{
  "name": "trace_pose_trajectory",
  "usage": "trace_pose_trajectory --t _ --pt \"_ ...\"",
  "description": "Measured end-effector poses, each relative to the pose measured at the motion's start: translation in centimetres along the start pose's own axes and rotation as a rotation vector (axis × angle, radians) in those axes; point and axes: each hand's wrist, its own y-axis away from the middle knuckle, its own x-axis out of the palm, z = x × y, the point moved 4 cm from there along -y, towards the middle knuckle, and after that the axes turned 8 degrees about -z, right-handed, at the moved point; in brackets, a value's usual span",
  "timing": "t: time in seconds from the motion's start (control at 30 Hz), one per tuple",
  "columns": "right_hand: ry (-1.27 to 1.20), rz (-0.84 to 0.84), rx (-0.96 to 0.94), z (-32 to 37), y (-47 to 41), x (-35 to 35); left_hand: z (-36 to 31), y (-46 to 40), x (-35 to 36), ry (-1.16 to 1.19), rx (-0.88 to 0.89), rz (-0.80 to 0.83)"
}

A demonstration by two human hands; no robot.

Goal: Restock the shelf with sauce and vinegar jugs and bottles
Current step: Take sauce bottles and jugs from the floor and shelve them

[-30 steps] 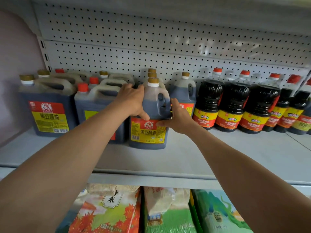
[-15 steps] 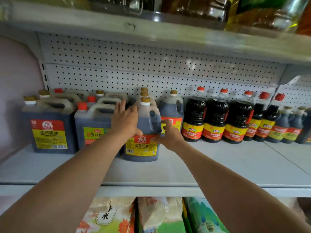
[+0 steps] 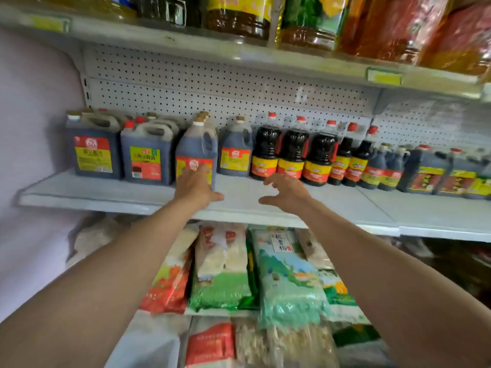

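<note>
A dark soy sauce jug with a red and yellow label stands upright on the grey middle shelf, between two larger jugs and a smaller one. My left hand hovers just in front of its label with spread fingers, holding nothing. My right hand is open above the shelf's front, apart from every bottle. Two big jugs stand at the left, another jug just right of the middle one. A row of dark bottles with red caps continues to the right.
The upper shelf holds oil bottles and red packets. Rice bags fill the lower shelves under my arms. A pale wall bounds the left side. More jugs stand at the far right.
Both hands have let go of the middle jug and drawn back toward the shelf's front edge. The camera has pulled away, showing more of the shelves.
</note>
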Motion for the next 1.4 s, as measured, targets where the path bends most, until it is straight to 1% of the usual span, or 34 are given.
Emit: trace_pose_trajectory --t 0.17,0.27,0.37,0.47,0.53,0.7,0.8,0.87,1.03,1.2,1.3,1.4 --pt "0.11 0.068 -0.078 -3.9 10.2 -3.6 -3.2 12.3 1.2 0.041 -0.091 0.048" --pt "0.141 0.127 -0.085 -6.2 16.4 -4.1 -4.6 19.3 3.1 0.002 -0.084 0.107" --pt "0.124 0.159 -0.077 -8.0 22.6 -3.7 -4.8 26.0 4.8 -0.049 -0.144 0.185" --pt "0.058 0.246 -0.021 -9.5 28.3 -2.5 -4.2 31.6 6.1 -0.133 -0.186 0.283" --pt "0.056 0.291 0.014 -10.3 31.6 -1.6 -3.8 34.2 6.7 -0.184 -0.191 0.347" --pt "0.02 0.366 0.179 -12.1 38.8 1.1 -1.9 38.6 8.8 -0.188 -0.147 0.459" --pt "0.05 0.417 0.269 -12.3 42.4 3.2 0.5 40.9 10.3 -0.212 -0.094 0.52" --pt "0.026 0.446 0.325 -12.2 44.9 5.0 2.7 42.7 11.3 -0.214 -0.085 0.566" --pt "-0.051 0.498 0.435 -12.8 52.8 11.0 8.7 49.6 14.7 -0.199 -0.18 0.673" --pt "-0.111 0.561 0.584 -15.5 60.8 17.1 12.6 57.8 18.8 -0.122 -0.284 0.808" --pt "-0.166 0.557 0.715 -18.1 64.9 21.1 14.6 61.6 22.2 -0.05 -0.336 0.836" --pt "-0.195 0.59 0.809 -21.0 69.1 25.9 16.8 65.3 26.7 -0.049 -0.351 0.854"
